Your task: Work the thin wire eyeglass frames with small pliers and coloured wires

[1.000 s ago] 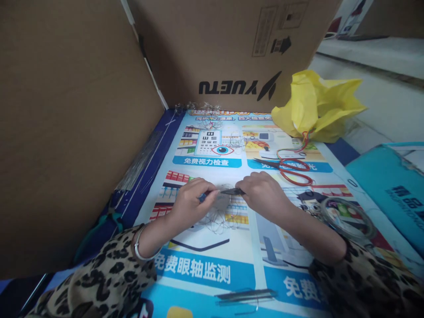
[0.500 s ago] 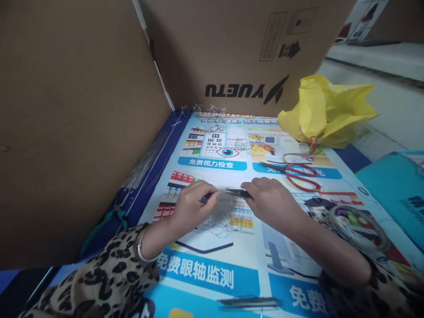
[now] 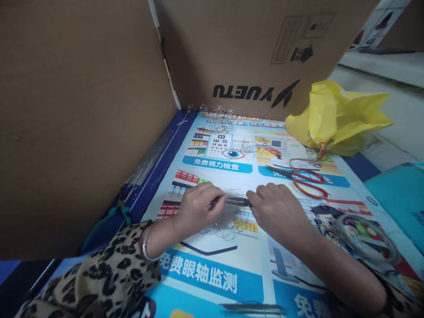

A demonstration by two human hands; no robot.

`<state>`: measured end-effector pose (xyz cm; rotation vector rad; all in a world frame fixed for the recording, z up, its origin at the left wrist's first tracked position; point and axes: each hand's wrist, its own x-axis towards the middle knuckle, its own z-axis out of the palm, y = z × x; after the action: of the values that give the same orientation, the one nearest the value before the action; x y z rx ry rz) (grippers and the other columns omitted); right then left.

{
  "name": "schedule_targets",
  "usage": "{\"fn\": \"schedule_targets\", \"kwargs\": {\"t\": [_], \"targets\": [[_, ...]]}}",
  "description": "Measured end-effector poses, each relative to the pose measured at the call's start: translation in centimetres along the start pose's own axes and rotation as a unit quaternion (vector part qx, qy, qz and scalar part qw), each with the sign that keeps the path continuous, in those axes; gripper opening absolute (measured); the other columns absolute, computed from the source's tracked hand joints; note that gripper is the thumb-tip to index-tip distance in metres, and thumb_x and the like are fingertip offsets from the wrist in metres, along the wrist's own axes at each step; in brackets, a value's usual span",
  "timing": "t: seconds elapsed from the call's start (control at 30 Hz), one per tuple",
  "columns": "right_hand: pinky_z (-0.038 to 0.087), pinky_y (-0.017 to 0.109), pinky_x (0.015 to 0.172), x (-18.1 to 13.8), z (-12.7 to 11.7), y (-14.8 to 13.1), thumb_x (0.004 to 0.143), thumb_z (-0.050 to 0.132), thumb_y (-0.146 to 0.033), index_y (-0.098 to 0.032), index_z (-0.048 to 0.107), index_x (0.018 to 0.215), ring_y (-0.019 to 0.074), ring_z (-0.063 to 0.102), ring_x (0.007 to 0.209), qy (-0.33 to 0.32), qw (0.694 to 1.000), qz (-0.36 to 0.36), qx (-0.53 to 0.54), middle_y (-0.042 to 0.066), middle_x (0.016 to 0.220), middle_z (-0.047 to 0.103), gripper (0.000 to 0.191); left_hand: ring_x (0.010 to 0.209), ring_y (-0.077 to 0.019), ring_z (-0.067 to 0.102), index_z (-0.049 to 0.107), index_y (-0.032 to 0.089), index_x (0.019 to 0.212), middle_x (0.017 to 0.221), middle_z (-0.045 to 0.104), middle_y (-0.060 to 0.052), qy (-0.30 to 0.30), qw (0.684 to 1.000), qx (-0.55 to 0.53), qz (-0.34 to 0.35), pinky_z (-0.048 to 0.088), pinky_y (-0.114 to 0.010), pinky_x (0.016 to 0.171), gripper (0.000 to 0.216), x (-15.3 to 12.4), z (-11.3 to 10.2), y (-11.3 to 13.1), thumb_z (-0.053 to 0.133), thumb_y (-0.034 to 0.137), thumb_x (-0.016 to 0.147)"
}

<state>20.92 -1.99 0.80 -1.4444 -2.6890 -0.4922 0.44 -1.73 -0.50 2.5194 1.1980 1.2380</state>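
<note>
My left hand [image 3: 198, 207] is closed in a pinch on a small thin tool with a blue part at its fingertips. My right hand [image 3: 278, 211] is closed round dark tweezers [image 3: 239, 202] whose tips point left toward the left hand. Between and below both hands lies a tangle of thin wire loops [image 3: 228, 221] on a printed poster [image 3: 212, 274]. The left wrist wears a silver bangle [image 3: 145, 240]. Both arms are in leopard-print sleeves.
Cardboard walls [image 3: 82, 110] stand at the left and back. Red-handled scissors [image 3: 306, 181] and a yellow plastic bag [image 3: 338, 117] lie at the back right. A clear wire coil [image 3: 364, 232] rests at the right, thin metal rods [image 3: 149, 161] along the left wall, more tweezers [image 3: 251, 308] near the bottom edge.
The view has shifted so everything sits slightly further right and lower. Both hands stay together over the wire loops, still pinching their tools.
</note>
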Motion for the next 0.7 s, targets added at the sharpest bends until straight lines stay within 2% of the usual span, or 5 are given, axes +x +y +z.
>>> {"fn": "schedule_targets", "kwargs": {"t": [0.43, 0.7], "targets": [[0.020, 0.033, 0.064, -0.09, 0.54, -0.35, 0.077, 0.057, -0.017, -0.019, 0.061, 0.080, 0.0214, 0.049, 0.069, 0.004, 1.000, -0.004, 0.001, 0.005, 0.070, 0.059, 0.005, 0.062, -0.0118, 0.051, 0.056, 0.014, 0.072, 0.063, 0.058, -0.002, 0.004, 0.999, 0.007, 0.032, 0.041, -0.024, 0.058, 0.009, -0.37, 0.22, -0.17, 0.052, 0.011, 0.079], [0.021, 0.032, 0.062, -0.12, 0.95, -0.38, 0.075, 0.058, -0.015, -0.019, 0.061, 0.077, 0.0209, 0.050, 0.068, -0.002, 1.000, 0.001, 0.022, 0.004, 0.069, 0.060, 0.006, 0.063, -0.0120, 0.051, 0.056, 0.014, 0.076, 0.065, 0.058, -0.003, -0.018, 0.999, -0.006, 0.048, 0.041, -0.024, 0.059, 0.008, -0.26, 0.00, -0.09, 0.051, 0.011, 0.081]]}}
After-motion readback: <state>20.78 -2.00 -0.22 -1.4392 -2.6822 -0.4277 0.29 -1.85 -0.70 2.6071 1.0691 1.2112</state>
